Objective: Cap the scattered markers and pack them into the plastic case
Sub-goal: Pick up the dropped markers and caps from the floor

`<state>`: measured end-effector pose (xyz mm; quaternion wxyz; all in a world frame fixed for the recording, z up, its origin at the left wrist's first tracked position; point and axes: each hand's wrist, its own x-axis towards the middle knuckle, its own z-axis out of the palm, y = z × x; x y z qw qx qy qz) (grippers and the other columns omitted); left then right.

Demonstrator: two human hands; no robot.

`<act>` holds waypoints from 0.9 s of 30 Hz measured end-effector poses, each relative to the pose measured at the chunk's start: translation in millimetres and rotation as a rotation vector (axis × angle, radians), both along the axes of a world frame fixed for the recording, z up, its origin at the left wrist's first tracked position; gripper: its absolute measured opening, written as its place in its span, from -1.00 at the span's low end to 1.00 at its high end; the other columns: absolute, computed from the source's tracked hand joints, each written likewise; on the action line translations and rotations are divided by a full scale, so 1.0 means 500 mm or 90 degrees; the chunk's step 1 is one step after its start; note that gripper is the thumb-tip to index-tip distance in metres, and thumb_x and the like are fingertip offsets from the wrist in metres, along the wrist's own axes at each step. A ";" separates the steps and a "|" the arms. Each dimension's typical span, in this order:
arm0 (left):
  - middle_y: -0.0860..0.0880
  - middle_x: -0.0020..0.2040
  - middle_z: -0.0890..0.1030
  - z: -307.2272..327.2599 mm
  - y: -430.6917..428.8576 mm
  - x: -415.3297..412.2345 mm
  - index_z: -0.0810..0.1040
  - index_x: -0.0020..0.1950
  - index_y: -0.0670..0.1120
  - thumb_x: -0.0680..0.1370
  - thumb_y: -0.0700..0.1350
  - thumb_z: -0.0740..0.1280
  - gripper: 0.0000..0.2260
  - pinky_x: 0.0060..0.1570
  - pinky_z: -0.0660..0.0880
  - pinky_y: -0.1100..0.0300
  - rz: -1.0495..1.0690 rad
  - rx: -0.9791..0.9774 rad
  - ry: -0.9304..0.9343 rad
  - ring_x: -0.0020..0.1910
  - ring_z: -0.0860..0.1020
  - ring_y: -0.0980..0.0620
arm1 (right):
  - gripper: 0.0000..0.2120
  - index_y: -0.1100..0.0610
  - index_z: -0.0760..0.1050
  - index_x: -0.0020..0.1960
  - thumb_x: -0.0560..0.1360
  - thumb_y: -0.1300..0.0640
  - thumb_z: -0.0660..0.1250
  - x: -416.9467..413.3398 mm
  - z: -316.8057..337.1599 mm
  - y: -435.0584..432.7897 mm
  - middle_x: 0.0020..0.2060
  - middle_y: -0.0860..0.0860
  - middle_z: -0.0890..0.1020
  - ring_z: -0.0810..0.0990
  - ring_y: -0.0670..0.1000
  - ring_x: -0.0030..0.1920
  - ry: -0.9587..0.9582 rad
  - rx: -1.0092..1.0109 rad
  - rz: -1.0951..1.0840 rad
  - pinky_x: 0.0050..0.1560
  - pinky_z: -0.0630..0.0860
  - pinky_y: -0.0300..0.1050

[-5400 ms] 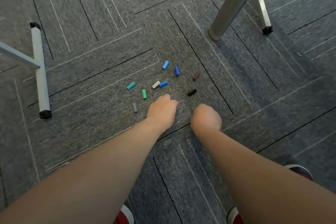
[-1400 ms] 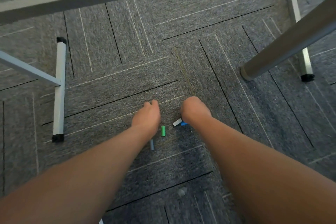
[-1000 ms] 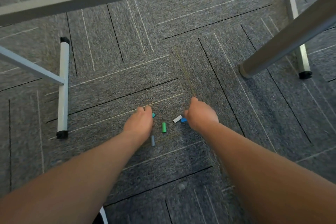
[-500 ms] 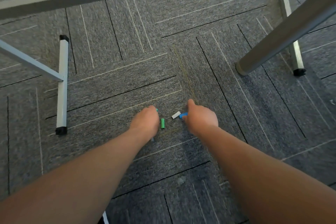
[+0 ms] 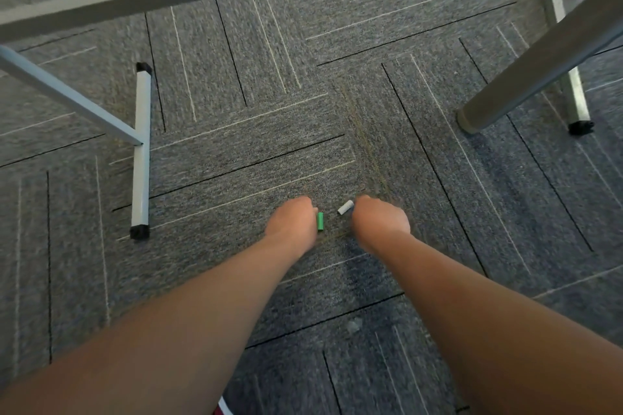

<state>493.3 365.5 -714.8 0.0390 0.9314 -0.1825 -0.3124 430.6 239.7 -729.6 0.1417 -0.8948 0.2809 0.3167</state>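
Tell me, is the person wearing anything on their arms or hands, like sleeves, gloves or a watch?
No. Both forearms are bare for as far as the view shows, with no sleeves in sight. The left hand and the right hand wear no gloves, and neither wrist shows a watch or a bracelet. The fingers are too blurred and curled under to tell about rings.

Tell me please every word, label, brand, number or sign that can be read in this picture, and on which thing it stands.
None: no readable text shows anywhere in the head view.
green cap: plain, no print visible.
white cap: plain, no print visible.
carpet: only lines and seams, no writing.
metal legs: bare, no label visible.
left hand and right hand: closed and blurred; anything they hold is hidden.
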 end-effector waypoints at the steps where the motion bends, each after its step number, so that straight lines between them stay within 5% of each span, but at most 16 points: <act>1: 0.00 -0.23 0.46 -0.001 0.003 -0.001 0.46 0.00 -0.14 0.63 -0.18 0.26 -0.96 -0.46 0.25 0.25 -0.002 0.007 0.009 -0.32 0.42 0.11 | -0.78 0.20 0.39 0.25 0.61 0.27 0.17 -0.003 0.000 0.002 0.01 0.09 0.63 0.58 0.12 -0.09 -0.002 0.023 -0.040 -0.18 0.43 0.00; 4: -0.01 -0.24 0.47 0.000 0.007 -0.001 0.47 -0.02 -0.16 0.60 -0.21 0.30 -0.97 -0.46 0.26 0.25 -0.019 0.005 0.008 -0.33 0.43 0.11 | -0.91 0.22 0.43 0.05 0.62 0.26 0.16 0.001 0.003 -0.001 -0.18 0.10 0.57 0.53 0.09 -0.23 -0.036 0.086 -0.167 -0.25 0.46 -0.06; 8: 0.00 -0.27 0.45 0.002 -0.006 0.003 0.43 -0.06 -0.13 0.63 -0.11 0.29 -0.87 -0.47 0.22 0.25 -0.039 -0.019 0.022 -0.32 0.44 0.08 | -0.73 0.31 0.53 0.16 0.63 0.30 0.08 0.032 0.009 -0.007 -0.26 0.08 0.47 0.39 0.01 -0.36 -0.049 0.165 -0.254 -0.38 0.35 -0.14; 11: -0.01 -0.26 0.52 -0.012 -0.018 -0.001 0.42 -0.19 -0.12 0.59 -0.15 0.35 -0.80 -0.42 0.33 0.21 -0.030 -0.010 0.042 -0.27 0.52 0.03 | -0.72 0.34 0.51 0.22 0.63 0.25 0.13 0.045 0.003 -0.005 -0.03 0.20 0.58 0.37 0.07 -0.31 -0.057 0.219 -0.281 -0.23 0.40 -0.12; 13: -0.01 -0.24 0.53 -0.017 -0.023 -0.007 0.47 -0.12 -0.14 0.58 -0.23 0.34 -0.90 -0.34 0.41 0.14 -0.033 0.011 0.041 -0.21 0.56 -0.01 | -0.73 0.32 0.52 0.21 0.62 0.24 0.14 0.049 0.003 0.001 -0.22 0.11 0.50 0.40 0.10 -0.14 -0.057 0.218 -0.286 -0.07 0.42 -0.07; 18: -0.04 -0.20 0.51 -0.016 -0.030 -0.012 0.43 -0.03 -0.12 0.52 -0.39 0.25 -0.83 -0.28 0.43 0.08 -0.073 0.030 0.012 -0.21 0.52 -0.08 | -0.79 0.23 0.43 -0.24 0.57 0.29 0.18 0.068 -0.001 0.027 -0.20 0.13 0.55 0.55 0.14 -0.15 0.002 0.168 -0.243 -0.10 0.57 -0.03; 24: -0.04 -0.27 0.48 -0.009 -0.006 0.015 0.44 -0.18 -0.15 0.50 -0.37 0.34 -0.83 -0.27 0.44 0.11 0.001 0.047 0.060 -0.31 0.48 0.01 | -0.80 0.26 0.56 0.10 0.58 0.32 0.19 0.072 0.011 0.050 0.04 0.16 0.65 0.56 0.14 -0.10 0.004 0.099 -0.202 -0.14 0.48 -0.02; 27: -0.05 -0.24 0.53 -0.001 0.022 0.027 0.49 -0.15 -0.16 0.54 -0.27 0.35 -0.91 -0.38 0.39 0.17 0.062 0.037 0.065 -0.30 0.51 0.01 | -0.79 0.28 0.56 0.12 0.57 0.33 0.20 0.070 0.015 0.055 0.00 0.16 0.65 0.59 0.15 -0.08 0.004 0.086 -0.178 -0.14 0.50 -0.01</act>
